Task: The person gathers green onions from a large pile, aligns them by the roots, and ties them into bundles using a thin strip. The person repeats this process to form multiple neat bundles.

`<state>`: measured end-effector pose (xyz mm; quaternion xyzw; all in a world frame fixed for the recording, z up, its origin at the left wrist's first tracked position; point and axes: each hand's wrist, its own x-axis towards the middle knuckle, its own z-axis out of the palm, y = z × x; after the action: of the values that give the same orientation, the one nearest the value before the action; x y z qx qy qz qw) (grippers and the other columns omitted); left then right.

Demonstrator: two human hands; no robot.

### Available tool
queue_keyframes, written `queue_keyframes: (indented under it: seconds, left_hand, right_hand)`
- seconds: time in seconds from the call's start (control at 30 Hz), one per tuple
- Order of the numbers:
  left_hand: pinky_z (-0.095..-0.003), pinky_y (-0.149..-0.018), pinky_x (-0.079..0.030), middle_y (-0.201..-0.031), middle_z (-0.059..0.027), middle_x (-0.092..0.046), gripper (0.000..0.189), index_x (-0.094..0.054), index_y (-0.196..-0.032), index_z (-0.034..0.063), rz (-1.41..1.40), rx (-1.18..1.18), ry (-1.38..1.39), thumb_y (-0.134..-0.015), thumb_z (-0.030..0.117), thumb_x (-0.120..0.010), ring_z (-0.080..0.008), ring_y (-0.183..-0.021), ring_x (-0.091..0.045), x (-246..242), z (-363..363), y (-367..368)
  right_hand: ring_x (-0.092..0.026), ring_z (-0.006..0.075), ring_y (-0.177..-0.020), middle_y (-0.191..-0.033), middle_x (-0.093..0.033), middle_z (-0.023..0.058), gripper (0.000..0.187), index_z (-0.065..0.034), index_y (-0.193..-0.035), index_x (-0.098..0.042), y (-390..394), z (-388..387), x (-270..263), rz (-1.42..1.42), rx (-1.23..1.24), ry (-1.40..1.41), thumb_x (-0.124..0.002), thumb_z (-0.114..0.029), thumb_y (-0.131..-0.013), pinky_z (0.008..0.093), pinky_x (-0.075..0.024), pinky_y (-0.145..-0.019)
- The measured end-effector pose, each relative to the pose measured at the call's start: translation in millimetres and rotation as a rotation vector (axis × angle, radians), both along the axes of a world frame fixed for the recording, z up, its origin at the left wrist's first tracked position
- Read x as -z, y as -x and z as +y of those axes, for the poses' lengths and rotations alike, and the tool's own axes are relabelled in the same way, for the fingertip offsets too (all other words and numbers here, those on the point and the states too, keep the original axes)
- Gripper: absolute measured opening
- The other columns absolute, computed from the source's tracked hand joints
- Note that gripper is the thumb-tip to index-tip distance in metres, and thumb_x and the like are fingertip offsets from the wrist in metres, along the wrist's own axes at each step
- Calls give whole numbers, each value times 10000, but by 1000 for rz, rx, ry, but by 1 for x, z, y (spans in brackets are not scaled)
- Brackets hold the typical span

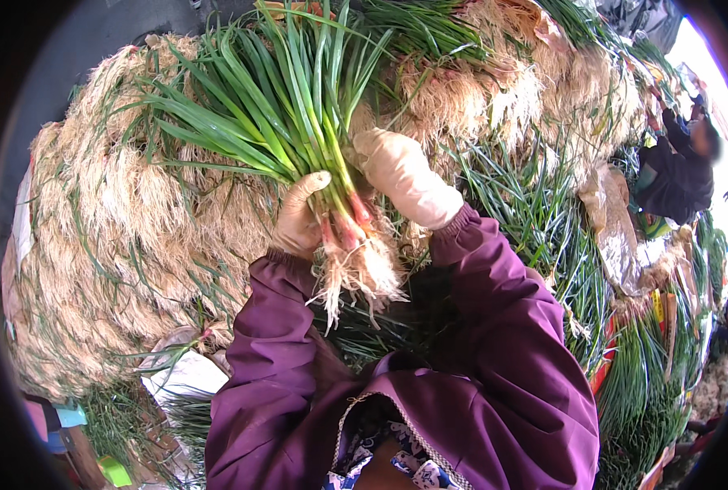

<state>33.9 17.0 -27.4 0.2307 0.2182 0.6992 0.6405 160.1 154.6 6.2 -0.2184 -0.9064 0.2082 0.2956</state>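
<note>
Upright before me is a bunch of green garlic [333,147], with long flat leaves, reddish stem bases and pale stringy roots [364,269] hanging down. My left hand [299,214], in a pale glove, grips the lower stems, its thumb laid across the front. My right hand [400,174], also gloved, is curled against the right side of the stems. Its fingertips are hidden, so whether it grips any stalk cannot be seen. Purple sleeves with gathered cuffs cover both my arms.
Stacked green garlic [137,202], roots outward, forms a large heap at left; another pile [449,92] lies behind. Loose leaves [523,214] spread to the right beside a plastic sheet [612,226]. A person in dark clothing [676,174] is at far right. A white sheet [186,380] lies lower left.
</note>
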Motion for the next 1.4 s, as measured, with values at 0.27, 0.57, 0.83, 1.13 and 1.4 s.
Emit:
queue_keyframes:
  seconds: [0.27, 0.57, 0.83, 1.13, 1.4]
  left_hand:
    - [-469, -821, -552, -1113, -205, -622, 468, -521, -1230, -30, 28, -167, -28, -862, 257, -561, -298, -964, -642, -8, -18, -3]
    - [-453, -731, -578, -977, -234, -640, 472, -546, -1133, -84, 156, -253, -292, -831, 274, -605, -305, -767, -666, 0, -17, 24]
    - [-486, -891, -527, -1064, -183, -652, 471, -554, -1197, -47, -117, -132, -216, -835, 252, -602, -349, -977, -638, 7, -14, 23]
    - [-631, -1064, -334, -1287, -225, -544, 653, -408, -1377, -13, -23, -178, -323, -844, 335, -553, -418, -1281, -449, -12, -17, 4]
    - [-506, -1084, -308, -1359, -197, -485, 651, -377, -1404, 8, -50, -326, -310, -879, 362, -526, -372, -1239, -466, -24, -14, -7]
  right_hand:
    - [-643, 218, -715, -731, -626, 85, 137, -93, -873, -675, -56, 31, 84, -322, 187, 184, -626, -221, -879, 339, -530, -653]
    - [-653, 320, -675, -770, -647, 176, 318, -28, -881, -605, -39, 12, 26, 47, 97, 15, -627, -343, -910, 416, -533, -634]
    - [-652, 209, -767, -917, -687, 125, 414, -29, -1132, -627, -4, -9, -6, 405, -364, 553, -642, -384, -918, 326, -523, -722]
    - [-646, 148, -886, -1004, -697, 72, 342, -67, -1205, -562, -74, -2, -57, 579, -37, 946, -623, -267, -934, 271, -525, -763]
    - [-706, 271, -902, -1014, -722, 91, 255, -96, -1121, -692, 58, 86, -29, -594, 432, -324, -629, -179, -889, 374, -566, -754]
